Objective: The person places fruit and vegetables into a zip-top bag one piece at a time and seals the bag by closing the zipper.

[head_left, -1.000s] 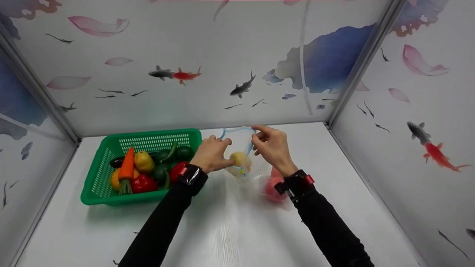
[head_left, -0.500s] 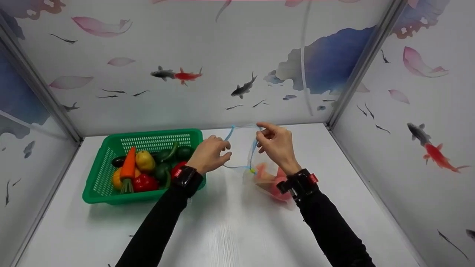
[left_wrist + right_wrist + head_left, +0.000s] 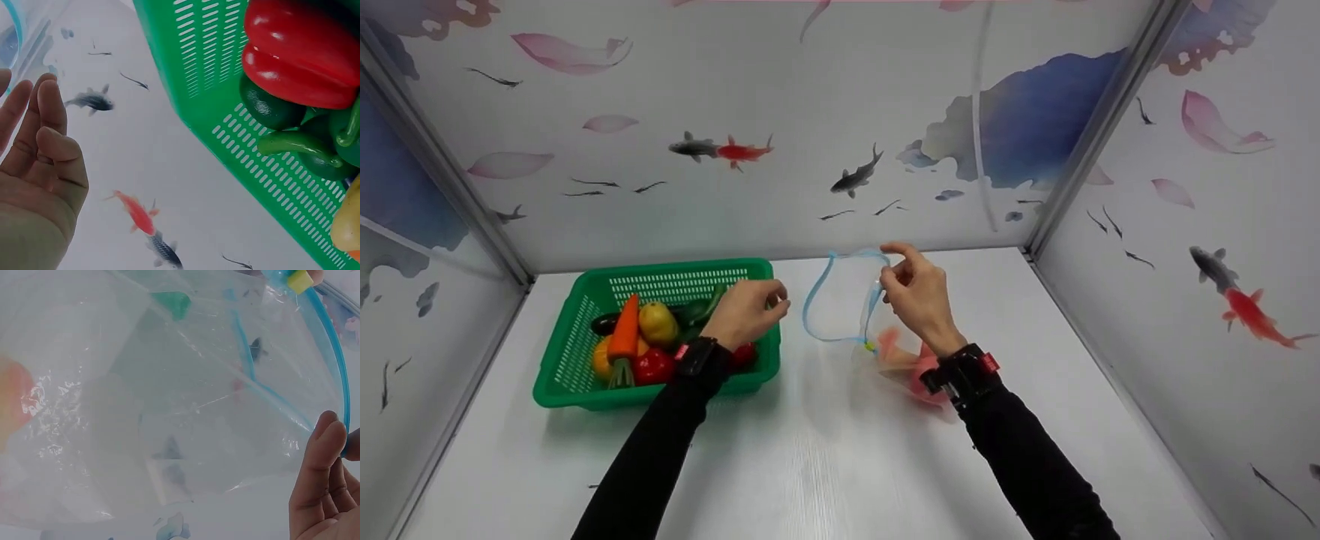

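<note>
My right hand (image 3: 919,304) pinches the blue-edged rim of a clear zip bag (image 3: 873,300) between thumb and index finger. The bag's mouth gapes wide toward the left, and a yellow slider (image 3: 870,346) sits on its edge. Through the plastic, reddish shapes (image 3: 926,375) show blurred at the bottom; their kind is unclear. My left hand (image 3: 746,311) hovers over the right side of a green basket (image 3: 660,268), fingers loosely bent and holding nothing. In the left wrist view a red bell pepper (image 3: 304,53) and a green pepper (image 3: 298,143) lie in the basket.
The basket also holds a carrot (image 3: 624,330), a yellow pear-like fruit (image 3: 658,325), a dark eggplant-like piece (image 3: 604,324) and another red pepper (image 3: 654,366). White walls with printed fish enclose the white table (image 3: 825,465) at the back and sides.
A yellow fruit at my left hand has gone into the bag. The left hand has moved left, off the bag's rim to above the basket. My right hand keeps its pinch.
</note>
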### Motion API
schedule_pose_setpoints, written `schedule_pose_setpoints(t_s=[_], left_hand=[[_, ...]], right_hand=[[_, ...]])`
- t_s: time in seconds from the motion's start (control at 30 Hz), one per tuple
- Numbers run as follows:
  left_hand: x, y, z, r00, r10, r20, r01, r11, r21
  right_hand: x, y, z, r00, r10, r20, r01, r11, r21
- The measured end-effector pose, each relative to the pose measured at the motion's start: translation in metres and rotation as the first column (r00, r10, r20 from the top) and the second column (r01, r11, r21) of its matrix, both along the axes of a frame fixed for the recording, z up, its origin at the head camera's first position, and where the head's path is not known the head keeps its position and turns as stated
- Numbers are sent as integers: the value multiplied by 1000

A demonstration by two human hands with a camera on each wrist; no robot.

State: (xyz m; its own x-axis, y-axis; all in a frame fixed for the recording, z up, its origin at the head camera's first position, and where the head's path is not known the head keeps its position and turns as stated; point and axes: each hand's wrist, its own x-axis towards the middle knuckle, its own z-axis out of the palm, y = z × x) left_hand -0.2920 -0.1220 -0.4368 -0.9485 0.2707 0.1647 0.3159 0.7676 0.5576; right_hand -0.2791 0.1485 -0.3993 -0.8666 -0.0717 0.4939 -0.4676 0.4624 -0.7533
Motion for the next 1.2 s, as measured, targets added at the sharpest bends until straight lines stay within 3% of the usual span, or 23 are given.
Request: schedule_pose_setpoints(t_s=[0.33,0.7,0.9,1.0,1.2], left_hand=[[1,17,-14,998,-18,55,19,1000,-22],[2,26,-16,998,-36,53,34,999,39],[1,10,-17,996,-59,71,54,995,82],[-2,-4,-18,994,-46,98,38,996,84],[-8,-36,-25,992,-6,129,9,1000,-23]], right_hand=[[2,-3,-1,997,11,-71,-6,998,67],[10,-5,-10,1000,20,19,-21,995,100],[10,-6,-8,999,27,20,-28,999,25],[11,-6,-8,998,47,35,-48,998,35],[10,-6,-9,998,56,16,-56,997,47]])
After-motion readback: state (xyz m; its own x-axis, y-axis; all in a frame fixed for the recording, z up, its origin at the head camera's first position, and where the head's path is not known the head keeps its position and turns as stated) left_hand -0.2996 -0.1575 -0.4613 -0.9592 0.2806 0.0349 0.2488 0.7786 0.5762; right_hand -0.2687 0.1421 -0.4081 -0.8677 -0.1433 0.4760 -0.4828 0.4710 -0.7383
